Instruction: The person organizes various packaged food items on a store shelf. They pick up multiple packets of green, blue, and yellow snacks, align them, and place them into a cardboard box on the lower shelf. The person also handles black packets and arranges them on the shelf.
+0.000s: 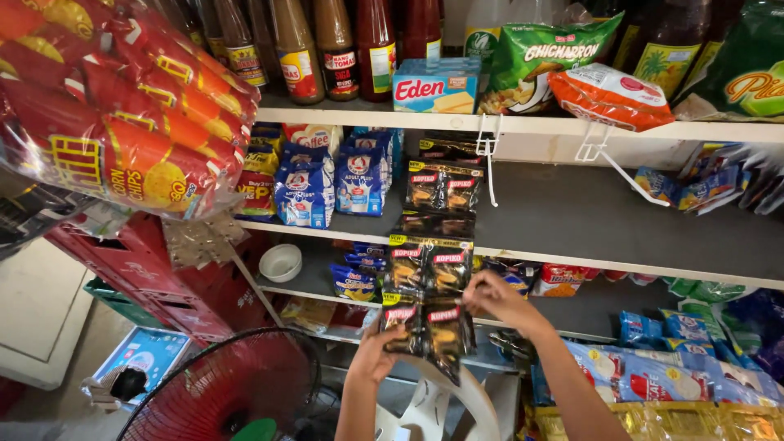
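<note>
White shelves (572,129) crowded with packaged goods fill the frame. On the top shelf stand brown and red sauce bottles (327,45), a blue and white box (435,85), a green snack bag (543,57) and an orange and white bag (608,96). At upper left hangs a clear sack of red and yellow chip tubes (122,98). Blue and white pouches (331,184) sit on the middle shelf; a white bowl (280,262) lies lower down, and a red fan (220,392) fills the lower left.

A strip of dark sachets (429,261) with red labels hangs at centre, its long axis vertical, running from a white hook at the top shelf's edge down to the hands. The left hand (376,351) has its fingers closed on the bottom sachet's left edge. The right hand (498,298) pinches the strip's right edge, just above the bottom pair. The lowest sachets tilt slightly. The sachets' contents are hard to make out, and both arms are cut off at the bottom edge.
</note>
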